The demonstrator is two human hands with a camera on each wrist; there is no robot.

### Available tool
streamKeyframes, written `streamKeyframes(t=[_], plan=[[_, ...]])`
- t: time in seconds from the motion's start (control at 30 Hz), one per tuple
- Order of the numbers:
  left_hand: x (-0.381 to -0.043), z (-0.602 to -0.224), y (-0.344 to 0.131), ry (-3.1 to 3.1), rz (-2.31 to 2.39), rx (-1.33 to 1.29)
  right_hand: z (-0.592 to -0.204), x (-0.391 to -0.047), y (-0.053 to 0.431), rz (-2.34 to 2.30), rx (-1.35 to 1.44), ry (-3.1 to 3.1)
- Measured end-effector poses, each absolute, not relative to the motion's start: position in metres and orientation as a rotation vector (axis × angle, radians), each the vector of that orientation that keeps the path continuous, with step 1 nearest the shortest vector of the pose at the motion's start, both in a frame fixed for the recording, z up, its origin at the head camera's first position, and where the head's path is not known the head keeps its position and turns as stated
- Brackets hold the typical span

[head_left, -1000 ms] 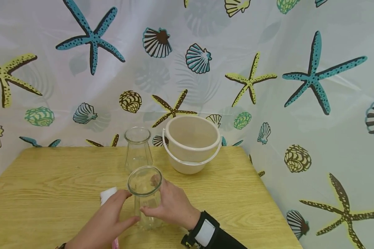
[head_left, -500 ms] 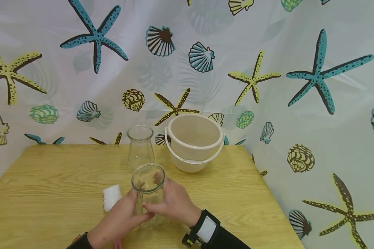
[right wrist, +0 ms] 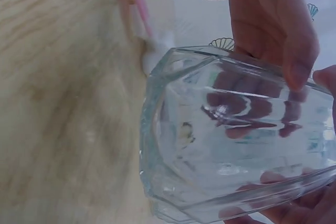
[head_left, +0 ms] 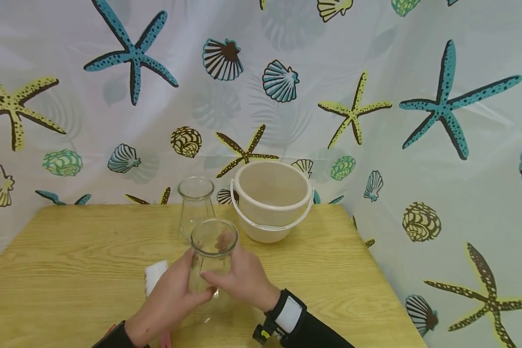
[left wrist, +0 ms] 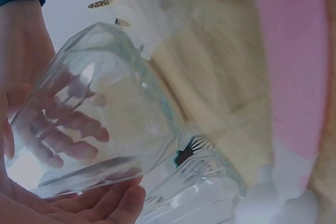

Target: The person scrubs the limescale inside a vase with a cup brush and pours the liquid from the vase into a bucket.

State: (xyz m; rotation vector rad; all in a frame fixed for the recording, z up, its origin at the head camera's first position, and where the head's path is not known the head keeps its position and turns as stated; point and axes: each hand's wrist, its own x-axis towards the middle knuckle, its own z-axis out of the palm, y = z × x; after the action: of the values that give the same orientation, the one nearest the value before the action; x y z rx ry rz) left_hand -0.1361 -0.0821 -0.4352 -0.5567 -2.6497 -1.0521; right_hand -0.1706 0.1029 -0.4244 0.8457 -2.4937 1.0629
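Observation:
Both hands grip a clear faceted glass vase (head_left: 212,263) by its sides, its rim up, at the middle front of the table. My left hand (head_left: 170,291) holds its left side, thumb across the front. On the right side, my right hand (head_left: 249,276) has its thumb toward me and its fingers behind, seen through the glass. In the right wrist view the thick base of the vase (right wrist: 241,140) hangs close over the table. A second glass vase (head_left: 195,210) stands behind. Beside my left hand lies a pink-handled brush (left wrist: 294,61) with a white sponge head (head_left: 153,276), partly hidden by that hand.
A cream bucket (head_left: 269,218) with a white handle stands at the back, right of the second vase. The wooden table (head_left: 82,256) meets a curtain (head_left: 243,106) printed with starfish and shells behind and at right.
My left hand has come in from the left and taken hold of the vase, which the right hand was around. The vase has risen and moved slightly right.

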Motion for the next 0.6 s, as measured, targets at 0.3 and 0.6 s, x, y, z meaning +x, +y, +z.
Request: streamKeyframes(t=[0.3,0.6], plan=[[-0.147,-0.413,-0.079,-2.547,-1.029,-0.545,-0.396,-0.188,0.1,1.317,0.874,-2.34],[-0.173,-0.38,-0.071,-2.474,-0.956,-0.617,-0.348,-0.187,0.103,1.646,0.839,-2.193]])
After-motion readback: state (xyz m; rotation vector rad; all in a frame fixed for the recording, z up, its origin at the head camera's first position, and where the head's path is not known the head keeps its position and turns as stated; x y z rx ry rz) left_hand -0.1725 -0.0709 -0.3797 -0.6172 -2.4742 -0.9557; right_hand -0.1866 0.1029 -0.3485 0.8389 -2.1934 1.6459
